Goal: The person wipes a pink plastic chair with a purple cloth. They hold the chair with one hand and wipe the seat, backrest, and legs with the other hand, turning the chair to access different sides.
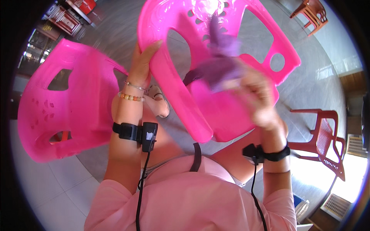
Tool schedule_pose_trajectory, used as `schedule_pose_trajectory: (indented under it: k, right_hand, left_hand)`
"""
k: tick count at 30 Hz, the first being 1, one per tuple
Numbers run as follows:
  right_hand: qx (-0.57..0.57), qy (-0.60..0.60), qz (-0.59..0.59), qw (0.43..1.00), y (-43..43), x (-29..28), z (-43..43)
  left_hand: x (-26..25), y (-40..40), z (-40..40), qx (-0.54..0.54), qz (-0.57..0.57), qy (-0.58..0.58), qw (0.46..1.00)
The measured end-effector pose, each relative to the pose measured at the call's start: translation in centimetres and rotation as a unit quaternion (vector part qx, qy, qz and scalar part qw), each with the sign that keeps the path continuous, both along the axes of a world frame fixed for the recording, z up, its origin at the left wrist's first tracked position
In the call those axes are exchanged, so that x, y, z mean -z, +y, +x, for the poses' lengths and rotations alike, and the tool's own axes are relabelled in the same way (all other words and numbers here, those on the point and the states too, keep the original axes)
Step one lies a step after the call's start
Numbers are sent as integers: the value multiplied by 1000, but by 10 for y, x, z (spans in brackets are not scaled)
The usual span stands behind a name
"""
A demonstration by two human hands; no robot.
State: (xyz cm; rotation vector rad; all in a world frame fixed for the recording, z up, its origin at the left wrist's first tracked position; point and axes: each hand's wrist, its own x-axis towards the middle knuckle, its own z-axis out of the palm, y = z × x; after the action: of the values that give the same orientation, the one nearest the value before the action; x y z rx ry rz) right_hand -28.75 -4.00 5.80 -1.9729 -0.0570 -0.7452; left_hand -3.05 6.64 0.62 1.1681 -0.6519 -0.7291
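Observation:
Before me is a pink plastic armchair (231, 109), its seat close to my legs and its pierced backrest farther off. My left hand (143, 62) grips the outer rim of its left armrest, thumb on top. A purple cloth (221, 68), blurred, hangs from my right hand (254, 92) above the seat. Whether the cloth touches the chair I cannot tell. Black straps with small boxes and cables circle both my forearms, and bracelets sit on the left wrist.
A second pink plastic chair (83, 98) stands to my left. On the right are a reddish-brown chair (323, 135) and, farther back, brown stacked chairs (313, 14). Two plastic crates (336, 206) lie near the bright right edge. Grey tiles (115, 26) cover the floor.

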Motion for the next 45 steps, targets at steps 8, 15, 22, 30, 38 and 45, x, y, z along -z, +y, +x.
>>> schedule_pose_trajectory:
  k: [8,15,22,30,38,45]
  right_hand:
    - [42,132,-267,954,67,32,83]
    - [-24,116,-221,968,87,37,20]
    - [95,70,-255,960,116,109,-28]
    - [67,214,-341,913,132,166,-69]
    - [50,347,-297,888,146,160,-101]
    - [57,165,-247,953,141,144,-63]
  left_hand:
    - [-6,8,1,-9,21,16,1000]
    - [4,8,3,-50,9,-3,999]
    - [3,11,2,-77,40,-30,996]
    - [0,7,-5,-101,9,0,995]
    - [0,8,-4,-95,21,38,995]
    - [10,27,-33,-4,53,165,985]
